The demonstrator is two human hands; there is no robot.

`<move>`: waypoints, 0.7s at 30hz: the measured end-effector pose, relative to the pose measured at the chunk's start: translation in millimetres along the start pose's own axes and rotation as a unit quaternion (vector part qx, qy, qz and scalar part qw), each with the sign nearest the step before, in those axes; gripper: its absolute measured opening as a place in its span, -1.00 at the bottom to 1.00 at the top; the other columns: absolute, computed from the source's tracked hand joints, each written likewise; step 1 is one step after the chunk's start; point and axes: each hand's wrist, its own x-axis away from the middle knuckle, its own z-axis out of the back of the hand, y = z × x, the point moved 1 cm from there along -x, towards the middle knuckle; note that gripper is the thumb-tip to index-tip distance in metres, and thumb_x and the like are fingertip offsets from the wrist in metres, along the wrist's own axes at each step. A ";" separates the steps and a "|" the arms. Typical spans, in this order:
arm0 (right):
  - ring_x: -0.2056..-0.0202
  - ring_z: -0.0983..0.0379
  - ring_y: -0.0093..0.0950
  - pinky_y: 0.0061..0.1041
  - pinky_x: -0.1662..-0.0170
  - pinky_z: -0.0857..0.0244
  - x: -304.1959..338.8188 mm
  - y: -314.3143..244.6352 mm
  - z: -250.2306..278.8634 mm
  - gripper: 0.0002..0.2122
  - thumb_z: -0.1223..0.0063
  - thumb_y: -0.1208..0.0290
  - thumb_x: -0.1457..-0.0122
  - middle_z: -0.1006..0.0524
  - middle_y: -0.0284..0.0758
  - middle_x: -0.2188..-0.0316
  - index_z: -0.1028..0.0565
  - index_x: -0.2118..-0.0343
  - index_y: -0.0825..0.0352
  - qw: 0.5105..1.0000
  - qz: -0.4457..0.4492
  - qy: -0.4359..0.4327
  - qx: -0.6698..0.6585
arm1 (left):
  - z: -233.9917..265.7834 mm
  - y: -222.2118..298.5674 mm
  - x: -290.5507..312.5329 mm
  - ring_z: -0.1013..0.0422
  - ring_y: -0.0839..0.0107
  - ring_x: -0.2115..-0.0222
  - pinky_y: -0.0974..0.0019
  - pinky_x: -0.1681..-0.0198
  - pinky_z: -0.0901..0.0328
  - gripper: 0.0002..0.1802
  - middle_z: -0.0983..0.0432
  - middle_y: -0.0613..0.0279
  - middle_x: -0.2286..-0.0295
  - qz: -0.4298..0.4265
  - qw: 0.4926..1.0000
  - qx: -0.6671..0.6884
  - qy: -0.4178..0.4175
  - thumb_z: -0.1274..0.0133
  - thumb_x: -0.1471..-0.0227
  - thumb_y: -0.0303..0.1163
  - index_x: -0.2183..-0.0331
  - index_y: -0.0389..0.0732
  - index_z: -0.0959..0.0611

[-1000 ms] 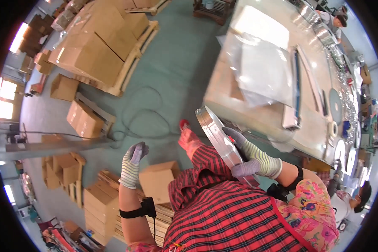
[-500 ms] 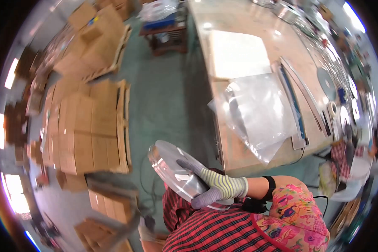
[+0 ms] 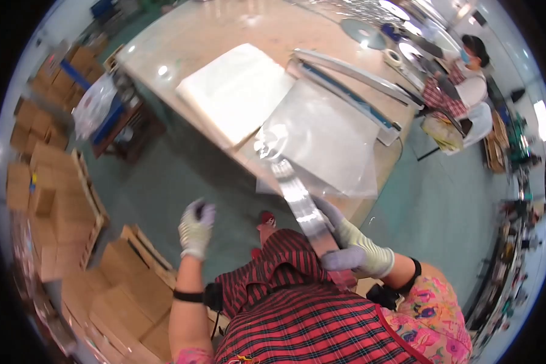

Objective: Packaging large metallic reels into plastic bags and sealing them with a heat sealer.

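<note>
My right hand (image 3: 361,252), in a grey-and-pale knit glove, grips a shiny round metal piece (image 3: 302,203) by its near end. The piece is turned nearly edge-on, so it shows as a bright, blurred band slanting up to the left. Its far end overlaps the near edge of a clear plastic sheet or bag (image 3: 327,136) on the table; I cannot tell whether they touch. Away to the left, my left hand (image 3: 196,229), gloved alike, hangs over the floor with loosely curled fingers, a gap at the thumb, and nothing visible inside.
On the wooden table (image 3: 182,51) lie a white stack of sheets (image 3: 236,91) and a long bar-shaped tool (image 3: 346,94). Cardboard boxes (image 3: 118,291) stand on pallets at left, near a small cart (image 3: 130,130). A seated co-worker (image 3: 458,85) is at the far right.
My view has turned right toward the table. The metal piece has swung from showing its broad side to edge-on, beside the plastic. My left hand has come up further into view.
</note>
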 end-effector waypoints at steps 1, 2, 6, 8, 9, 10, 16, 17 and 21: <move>-0.05 -0.17 -0.41 -0.42 -0.10 -0.02 5.2 -4.2 4.6 0.00 -0.24 0.33 0.24 -0.23 -0.27 -0.04 0.20 -0.25 0.15 0.999 -0.010 0.040 0.004 | -31.8 39.1 -18.5 -0.42 0.27 0.24 0.33 0.14 -0.30 -0.38 -0.45 -0.03 0.21 0.018 0.999 -0.017 -0.038 -0.19 0.13 -0.18 0.09 -0.37 -0.42; 0.05 -0.27 -0.43 -0.43 -0.03 -0.10 10.8 -7.4 1.3 0.01 -0.26 0.27 0.25 -0.32 -0.30 0.06 0.18 -0.25 0.15 0.996 0.009 0.062 -0.067 | -57.6 54.8 -30.5 -0.42 0.27 0.24 0.32 0.14 -0.30 -0.33 -0.43 -0.03 0.18 0.037 0.997 -0.009 -0.070 -0.22 0.17 -0.17 0.08 -0.37 -0.40; 0.10 -0.33 -0.41 -0.39 0.03 -0.21 33.1 19.3 15.7 -0.03 -0.30 0.20 0.30 -0.32 -0.32 0.09 0.05 -0.21 0.16 0.960 0.072 0.222 -0.152 | -155.7 12.3 -72.0 -0.42 0.30 0.30 0.34 0.17 -0.30 -0.28 -0.48 -0.02 0.29 0.133 0.945 -0.029 -0.297 -0.32 0.31 -0.18 0.16 -0.43 -0.44; 0.12 -0.35 -0.40 -0.38 0.05 -0.23 45.4 32.9 17.6 -0.04 -0.32 0.19 0.31 -0.34 -0.31 0.11 0.03 -0.20 0.17 0.938 0.084 0.288 -0.173 | -147.7 10.4 -87.3 -0.45 0.34 0.41 0.32 0.25 -0.33 -0.53 -0.54 0.08 0.44 0.078 0.934 -0.011 -0.348 -0.28 0.28 -0.27 0.29 -0.32 -0.55; 0.14 -0.36 -0.39 -0.37 0.07 -0.25 48.9 39.2 21.4 -0.04 -0.33 0.18 0.32 -0.36 -0.29 0.13 0.01 -0.19 0.17 0.918 0.091 0.339 -0.182 | -134.0 27.1 -101.3 -0.46 0.35 0.45 0.32 0.27 -0.33 -0.62 -0.55 0.09 0.47 -0.034 0.931 -0.089 -0.353 -0.26 0.25 -0.30 0.33 -0.29 -0.58; 0.20 -0.41 -0.37 -0.35 0.10 -0.31 53.4 47.1 22.1 -0.07 -0.34 0.18 0.30 -0.42 -0.23 0.19 -0.01 -0.17 0.17 0.904 0.094 0.370 -0.193 | -119.9 47.1 -117.7 -0.47 0.33 0.44 0.31 0.28 -0.33 -0.68 -0.55 0.07 0.46 -0.082 0.939 -0.148 -0.301 -0.21 0.21 -0.31 0.34 -0.26 -0.59; 0.18 -0.35 -0.39 -0.38 0.15 -0.30 71.9 74.5 15.8 0.00 -0.28 0.15 0.29 -0.29 -0.29 0.07 0.10 -0.22 0.21 0.855 0.089 0.458 -0.228 | -123.3 139.2 -238.6 -0.30 0.10 0.12 0.13 0.05 -0.19 -0.54 -0.39 -0.01 0.17 -0.438 0.832 -0.339 0.033 -0.06 0.07 -0.22 0.12 -0.21 -0.45; 0.18 -0.36 -0.38 -0.34 0.17 -0.32 71.0 84.4 14.9 -0.02 -0.27 0.17 0.27 -0.29 -0.28 0.07 0.10 -0.22 0.20 0.841 0.099 0.466 -0.256 | -141.7 158.6 -225.2 -0.22 0.09 0.04 0.09 -0.01 -0.14 -0.48 -0.33 -0.01 0.11 -0.515 0.775 -0.357 0.078 -0.05 0.07 -0.18 0.07 -0.20 -0.40; 0.24 -0.45 -0.35 -0.35 0.12 -0.36 53.8 92.9 -4.9 -0.32 -0.23 0.20 0.17 -0.45 -0.16 0.22 -0.23 -0.05 0.31 0.800 0.146 0.506 -0.288 | -234.3 138.5 -134.1 -0.10 -0.01 -0.04 0.06 -0.10 -0.04 -0.21 -0.21 -0.10 0.02 -0.388 0.822 -0.311 -0.277 -0.17 0.25 0.03 0.04 -0.26 -0.38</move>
